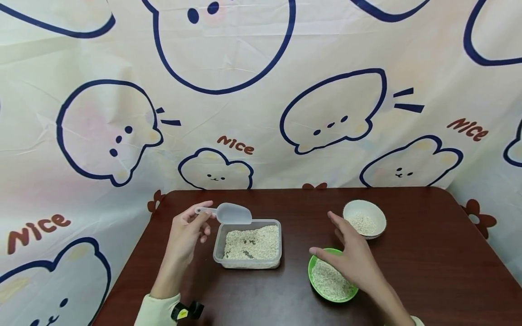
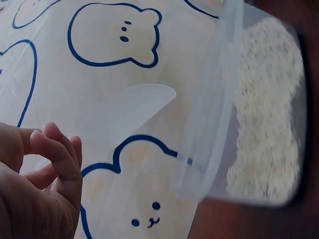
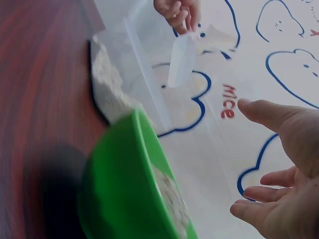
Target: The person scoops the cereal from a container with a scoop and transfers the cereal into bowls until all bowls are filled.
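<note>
The left hand (image 1: 185,233) pinches the handle of a translucent plastic scoop (image 1: 235,213), whose blade points toward 3 o'clock, above the 11 o'clock edge of a clear plastic tub (image 1: 247,263). Pale oat-like flakes (image 1: 263,240) fill much of the tub. The right hand (image 1: 355,260) is spread wide, thumb well apart from the fingers, over the 2 o'clock rim of a green bowl (image 3: 114,181) holding similar flakes. That bowl sits between 3 and 4 o'clock from the tub; a white bowl (image 1: 379,216), also with flakes, stands at its 1 o'clock on the brown desk (image 1: 281,299).
</note>
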A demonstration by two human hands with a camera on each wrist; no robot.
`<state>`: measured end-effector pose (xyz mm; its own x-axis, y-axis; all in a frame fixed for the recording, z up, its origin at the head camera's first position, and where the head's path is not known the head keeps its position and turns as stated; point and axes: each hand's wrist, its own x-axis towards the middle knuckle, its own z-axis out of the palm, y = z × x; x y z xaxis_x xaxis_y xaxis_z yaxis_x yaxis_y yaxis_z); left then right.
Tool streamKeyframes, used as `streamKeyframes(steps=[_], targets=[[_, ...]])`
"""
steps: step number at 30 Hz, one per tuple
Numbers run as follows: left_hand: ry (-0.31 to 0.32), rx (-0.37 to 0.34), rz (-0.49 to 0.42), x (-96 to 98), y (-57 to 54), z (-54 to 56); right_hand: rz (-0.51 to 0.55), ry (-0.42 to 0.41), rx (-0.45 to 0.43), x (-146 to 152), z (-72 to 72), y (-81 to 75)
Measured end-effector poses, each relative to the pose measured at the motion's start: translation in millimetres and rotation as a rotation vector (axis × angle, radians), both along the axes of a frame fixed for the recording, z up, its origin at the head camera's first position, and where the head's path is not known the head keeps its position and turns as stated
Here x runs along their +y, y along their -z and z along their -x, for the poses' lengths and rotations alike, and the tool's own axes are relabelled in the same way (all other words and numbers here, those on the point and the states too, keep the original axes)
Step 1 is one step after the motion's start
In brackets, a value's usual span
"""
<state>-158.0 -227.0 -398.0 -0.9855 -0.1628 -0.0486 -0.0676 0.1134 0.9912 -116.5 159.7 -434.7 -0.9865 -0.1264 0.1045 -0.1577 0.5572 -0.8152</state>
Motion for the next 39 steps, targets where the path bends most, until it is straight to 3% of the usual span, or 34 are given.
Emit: streamKeyframes(steps=[10,16,22,39], targets=[[-0.016,-0.01,0.173,-13.6,1.3,-5.2,0.003,-0.036,0.005,-41,-2.8,7.5],[-0.017,0.01,0.305,-11.2,3.0,-6.7,0.053,-0.058,-0.04,-64,-3.8,15.3],[0.003,0.02,0.429,-5.3,4.9,-6.9,0.103,-0.065,-0.032,-83,-4.1,30.3],[0.02,0.001,0.509,-1.2,23.9,-1.3,0.035,-0.042,0.017,-110,-8.9,42.4]])
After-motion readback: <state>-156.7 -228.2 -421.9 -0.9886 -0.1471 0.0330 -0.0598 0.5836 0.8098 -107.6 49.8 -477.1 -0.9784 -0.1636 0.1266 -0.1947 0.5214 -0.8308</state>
